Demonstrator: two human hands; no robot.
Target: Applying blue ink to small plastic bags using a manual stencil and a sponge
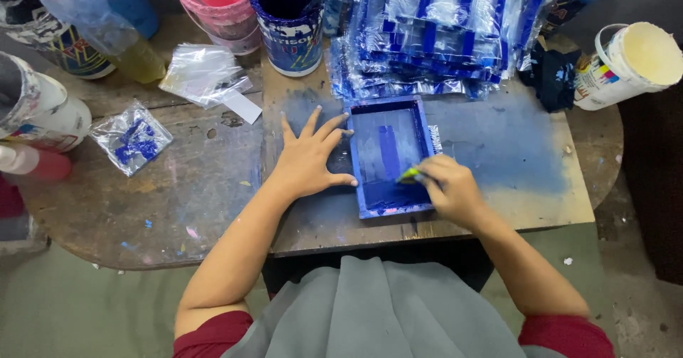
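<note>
Fingers [435, 167] pinch a yellow-green scraper [408, 176] inside the blue-stained rectangular frame [356, 160].

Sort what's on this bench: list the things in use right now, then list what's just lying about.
In use: blue frame, held flat by left hand; yellow-green tool gripped in right hand, inside the frame.

Lying about: blue paint can, pink bucket, printed bag stack, white tub, small bag, dark rag.

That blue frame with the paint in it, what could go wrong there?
The left hand lies flat beside the blue frame; if it slips, the frame may shift and smear. The right hand drags a small green tool through wet blue ink, so fingers could get stained. The printed plastic bags sit close and might catch ink.
</note>
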